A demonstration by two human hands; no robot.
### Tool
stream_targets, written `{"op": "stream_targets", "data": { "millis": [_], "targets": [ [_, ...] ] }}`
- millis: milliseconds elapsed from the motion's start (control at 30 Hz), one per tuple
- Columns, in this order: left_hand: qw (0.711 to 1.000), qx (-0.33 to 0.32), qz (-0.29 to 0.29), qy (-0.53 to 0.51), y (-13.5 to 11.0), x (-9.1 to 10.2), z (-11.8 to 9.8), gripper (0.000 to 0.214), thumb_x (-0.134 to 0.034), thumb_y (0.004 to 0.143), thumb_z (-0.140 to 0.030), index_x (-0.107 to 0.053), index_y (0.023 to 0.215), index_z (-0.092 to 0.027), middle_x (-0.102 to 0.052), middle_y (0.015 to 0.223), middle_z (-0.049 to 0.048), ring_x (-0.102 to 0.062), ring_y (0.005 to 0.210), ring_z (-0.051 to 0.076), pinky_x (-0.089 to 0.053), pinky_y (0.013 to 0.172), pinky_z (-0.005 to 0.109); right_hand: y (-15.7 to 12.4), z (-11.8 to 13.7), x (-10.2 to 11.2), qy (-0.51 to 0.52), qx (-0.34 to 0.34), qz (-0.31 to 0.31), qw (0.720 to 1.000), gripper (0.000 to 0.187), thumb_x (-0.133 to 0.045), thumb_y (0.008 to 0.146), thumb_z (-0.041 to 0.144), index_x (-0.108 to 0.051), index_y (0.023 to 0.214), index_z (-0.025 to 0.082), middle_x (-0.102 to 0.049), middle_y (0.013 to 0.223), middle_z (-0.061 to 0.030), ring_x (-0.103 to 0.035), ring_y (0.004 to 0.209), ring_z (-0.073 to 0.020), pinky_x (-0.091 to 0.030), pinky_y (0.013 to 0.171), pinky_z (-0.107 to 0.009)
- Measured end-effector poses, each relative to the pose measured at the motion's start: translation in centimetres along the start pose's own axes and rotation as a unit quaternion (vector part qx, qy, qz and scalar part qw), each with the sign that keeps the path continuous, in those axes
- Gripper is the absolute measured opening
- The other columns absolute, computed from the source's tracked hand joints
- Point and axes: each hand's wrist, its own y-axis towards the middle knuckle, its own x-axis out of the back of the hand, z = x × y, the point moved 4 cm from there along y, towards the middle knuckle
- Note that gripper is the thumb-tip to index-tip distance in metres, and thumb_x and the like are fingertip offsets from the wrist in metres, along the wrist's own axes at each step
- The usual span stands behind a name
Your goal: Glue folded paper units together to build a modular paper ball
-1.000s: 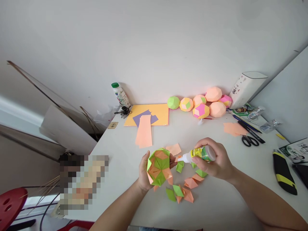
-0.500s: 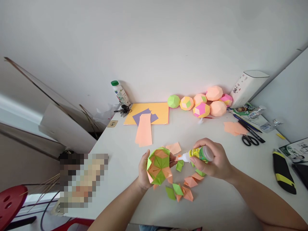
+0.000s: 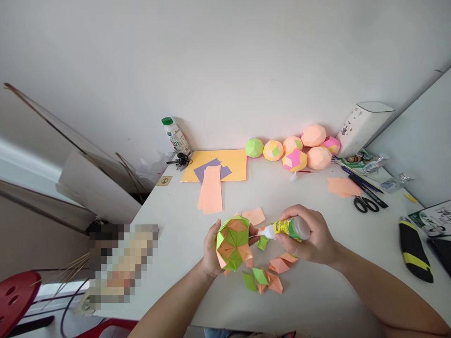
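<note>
Tabletop [image 3: 317, 300], white, carries everything. Along the far edge by the wall lie a flat yellow paper sheet [image 3: 234, 164] and a row of finished faceted paper balls [image 3: 306, 152] in peach, pink and green. Black-handled scissors [image 3: 366, 205] sit off to your right, well apart from both hands.

Your left hand [image 3: 211, 251] cups the green-and-orange folded paper ball [image 3: 233, 241] from the left and below, grip closed on it, front centre. Can't tell whether the ball rests on the tabletop or is lifted.

Your right hand [image 3: 313, 237] has its grip closed around the small glue bottle with green-yellow label [image 3: 287, 228].

Key relation: the bottle's long axis runs nearly level, left to right, with the white nozzle pointing left at the ball's right face. The tip is just beside that face; contact can't be confirmed. The ball lies directly left of the right grip.

Loose green and orange folded paper pieces [image 3: 264, 279] lie on the tabletop just below and between your hands.
</note>
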Motion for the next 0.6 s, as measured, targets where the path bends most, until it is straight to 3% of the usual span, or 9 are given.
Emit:
{"op": "stream_targets", "data": {
  "millis": [200, 367, 600],
  "targets": [
    [1.000, 0.001, -0.001, 0.004, -0.08, -0.18, -0.08, 0.055, -0.038, 0.084, -0.053, -0.066, 0.098, -0.008, -0.067, 0.099, 0.0147, -0.057, 0.107, 0.031, -0.039, 0.102, 0.046, 0.00, 0.07, 0.10, -0.010, 0.016, -0.001, 1.000, 0.014, -0.061, 0.075, 0.022, -0.049, 0.082, 0.023, -0.056, 0.060, 0.0033, -0.049, 0.048, -0.0115, -0.041, 0.045, -0.023],
    [1.000, 0.000, 0.005, -0.019, -0.09, -0.10, -0.06, 0.059, -0.032, 0.087, -0.051, -0.066, 0.102, -0.005, -0.067, 0.100, 0.0151, -0.059, 0.103, 0.029, -0.040, 0.101, 0.043, -0.09, 0.03, 0.23, -0.026, 0.016, -0.005, 1.000, 0.013, -0.060, 0.075, 0.022, -0.050, 0.082, 0.023, -0.057, 0.059, 0.0029, -0.049, 0.048, -0.0119, -0.041, 0.044, -0.024],
    [1.000, -0.003, 0.001, -0.024, -0.02, -0.01, -0.08, 0.057, -0.037, 0.085, -0.051, -0.065, 0.102, -0.004, -0.067, 0.099, 0.0162, -0.058, 0.105, 0.031, -0.038, 0.102, 0.046, -0.06, 0.22, 0.15, -0.012, 0.026, -0.004, 1.000, 0.015, -0.061, 0.074, 0.019, -0.050, 0.083, 0.023, -0.059, 0.061, 0.0030, -0.051, 0.049, -0.0118, -0.043, 0.046, -0.024]
  ]
}}
